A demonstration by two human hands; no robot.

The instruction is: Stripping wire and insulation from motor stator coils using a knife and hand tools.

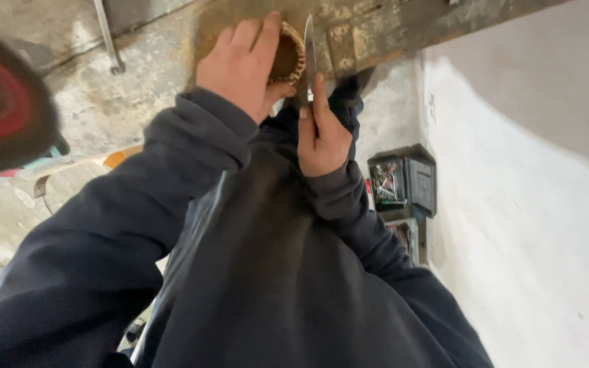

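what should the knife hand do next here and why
Probably tilt the knife blade toward the small woven basket and ease its tip against the rim. The right hand holds the knife upright just beside the basket, seemingly not yet touching it, while the left hand grips the basket against the worn wooden bench, so it looks steadied for a cut.

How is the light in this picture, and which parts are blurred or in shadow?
Head view: the pale wall at right is bright, with a soft shadow at its top; the red and black round thing at left is blurred; the left hand, right hand and knife are fairly sharp.
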